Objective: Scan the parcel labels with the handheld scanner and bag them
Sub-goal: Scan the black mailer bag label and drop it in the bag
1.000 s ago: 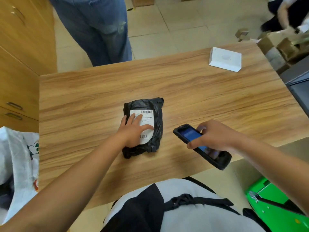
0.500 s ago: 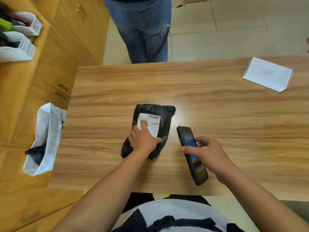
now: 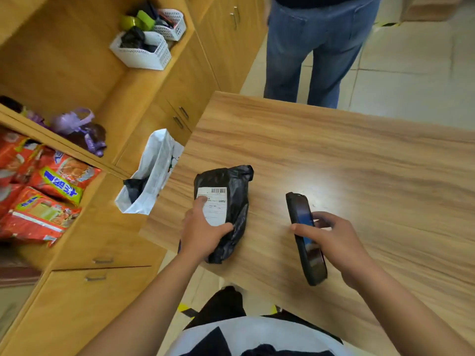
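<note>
Lying near the left edge of the wooden bench [image 3: 359, 170], a black plastic parcel [image 3: 236, 191] is shown with its white label [image 3: 217, 211] facing up, the barcode at the far end. The parcel is gripped at its near end by the left hand [image 3: 203, 235], the thumb curled over its right side and the forefinger laid on the label. The handheld scanner [image 3: 299, 211] is held to the right of the parcel, apart from it, by the right hand [image 3: 336, 242], whose fingers and thumb are curled round its middle; the screen faces up. Whether its far end touches the bench cannot be told. A white bag [image 3: 156, 163], open-mouthed with dark contents, is seen beside the bench's left edge. A person in jeans [image 3: 316, 52] stands beyond the bench.
</note>
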